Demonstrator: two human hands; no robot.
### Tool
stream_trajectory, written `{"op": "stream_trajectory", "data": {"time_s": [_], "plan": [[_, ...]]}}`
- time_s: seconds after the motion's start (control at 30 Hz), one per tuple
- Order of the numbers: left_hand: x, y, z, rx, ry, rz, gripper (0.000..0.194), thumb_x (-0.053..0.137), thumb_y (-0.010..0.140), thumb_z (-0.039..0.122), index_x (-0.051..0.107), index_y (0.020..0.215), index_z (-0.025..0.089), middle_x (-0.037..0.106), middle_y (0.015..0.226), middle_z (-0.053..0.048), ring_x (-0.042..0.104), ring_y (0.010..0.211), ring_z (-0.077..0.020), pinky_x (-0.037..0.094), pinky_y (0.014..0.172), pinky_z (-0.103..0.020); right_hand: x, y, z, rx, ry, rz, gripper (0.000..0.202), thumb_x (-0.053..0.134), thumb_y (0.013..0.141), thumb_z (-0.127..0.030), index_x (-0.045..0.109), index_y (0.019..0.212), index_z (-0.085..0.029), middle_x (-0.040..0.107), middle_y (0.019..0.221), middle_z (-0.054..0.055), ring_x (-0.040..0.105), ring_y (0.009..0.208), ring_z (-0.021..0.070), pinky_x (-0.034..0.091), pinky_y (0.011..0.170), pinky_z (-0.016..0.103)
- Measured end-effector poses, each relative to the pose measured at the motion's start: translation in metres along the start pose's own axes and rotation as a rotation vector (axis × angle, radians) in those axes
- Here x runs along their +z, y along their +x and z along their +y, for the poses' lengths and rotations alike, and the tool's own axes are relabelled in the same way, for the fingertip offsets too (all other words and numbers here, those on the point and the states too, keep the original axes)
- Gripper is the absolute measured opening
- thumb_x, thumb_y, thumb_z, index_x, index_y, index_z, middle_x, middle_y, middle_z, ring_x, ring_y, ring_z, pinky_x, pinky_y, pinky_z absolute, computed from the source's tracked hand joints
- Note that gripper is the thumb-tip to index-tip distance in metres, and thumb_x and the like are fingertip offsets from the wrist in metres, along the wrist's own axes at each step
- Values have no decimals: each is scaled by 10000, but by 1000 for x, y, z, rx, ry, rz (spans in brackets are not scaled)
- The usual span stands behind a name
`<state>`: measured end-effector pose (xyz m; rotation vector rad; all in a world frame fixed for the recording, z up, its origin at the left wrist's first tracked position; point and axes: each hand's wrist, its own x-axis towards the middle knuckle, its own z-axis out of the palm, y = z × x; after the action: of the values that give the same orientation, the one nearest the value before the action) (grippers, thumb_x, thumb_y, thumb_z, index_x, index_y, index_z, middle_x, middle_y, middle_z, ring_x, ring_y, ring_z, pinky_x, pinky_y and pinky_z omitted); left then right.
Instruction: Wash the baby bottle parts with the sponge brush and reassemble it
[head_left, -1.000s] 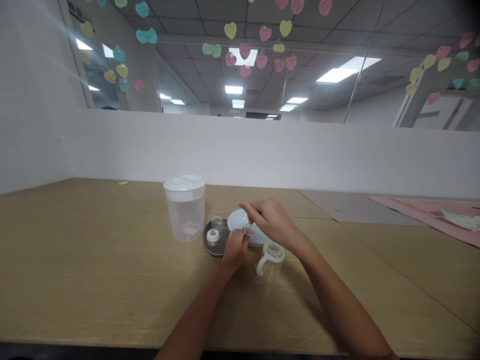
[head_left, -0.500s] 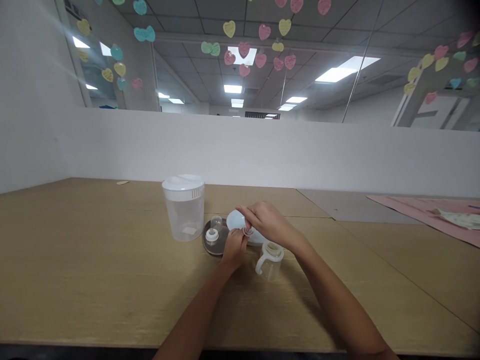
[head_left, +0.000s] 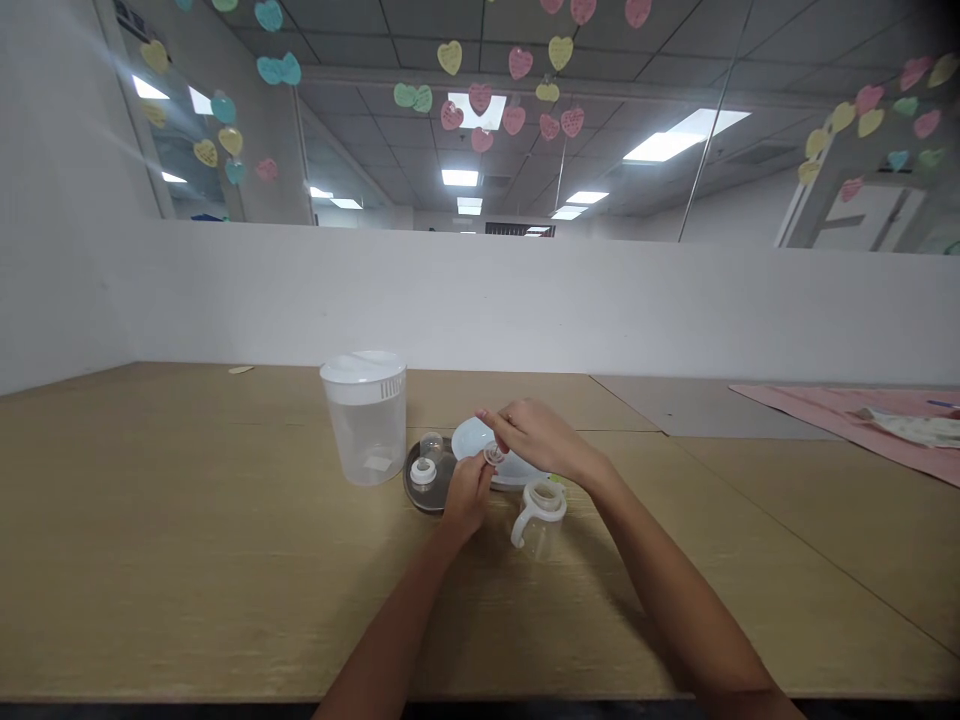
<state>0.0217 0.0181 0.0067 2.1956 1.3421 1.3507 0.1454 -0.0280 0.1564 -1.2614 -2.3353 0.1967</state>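
Close to the middle of the table, my left hand is closed around a small clear ring-shaped piece, holding its round opening upward. Over it hovers my right hand, one finger stretched out to the left and another digit reaching down to the piece's rim; its remaining fingers are hidden. Just below my right wrist stands a clear bottle with a white collar and handle, its mouth uncovered. Left of my left hand, a dark round tray carries a white-collared bottle top and a clear dome-shaped cap.
A pale blue-white plate lies behind my hands, partly covered by them. To the left stands a tall translucent tub with a white lid. A pink cloth is spread at the far right, and a white wall borders the table's back.
The view has shifted slightly. My left hand has tilted a little with the ring-shaped piece, and my right hand has moved slightly over it. The bottle and tray stay put.
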Motion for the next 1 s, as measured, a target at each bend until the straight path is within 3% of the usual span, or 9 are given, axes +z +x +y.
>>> {"op": "stream_trajectory", "data": {"time_s": [0.17, 0.5, 0.83, 1.0], "plan": [[0, 0, 0, 10, 16, -3, 252, 356, 875, 206, 590, 792, 168, 647, 830, -45, 555, 815, -181, 391, 763, -292, -12, -13, -11, -23, -35, 72, 644, 177, 914, -550, 485, 511, -151, 473, 487, -1, 407, 474, 86, 244, 535, 232], [1, 1, 2, 1, 43, 0, 257, 357, 863, 165, 596, 770, 158, 648, 821, -66, 563, 810, -191, 401, 767, -310, 0, -11, -14, -23, -180, -75, 578, 190, 949, -440, 539, 579, -165, 503, 544, 13, 384, 501, 96, 232, 536, 239], [2, 1, 2, -17, 10, -22, 267, 354, 865, 194, 597, 758, 167, 644, 808, -63, 564, 811, -192, 413, 769, -321, 7, -6, -7, -53, -207, -93, 551, 193, 965, -370, 592, 657, -147, 548, 580, 28, 413, 512, 95, 256, 537, 229], [3, 0, -2, -55, -31, -15, 231, 366, 841, 187, 591, 791, 175, 648, 871, -73, 567, 868, -201, 422, 810, -339, 28, 7, 8, -192, -373, -151, 351, 305, 951, -262, 631, 959, -132, 629, 760, 72, 515, 647, 124, 287, 592, 224]]}}
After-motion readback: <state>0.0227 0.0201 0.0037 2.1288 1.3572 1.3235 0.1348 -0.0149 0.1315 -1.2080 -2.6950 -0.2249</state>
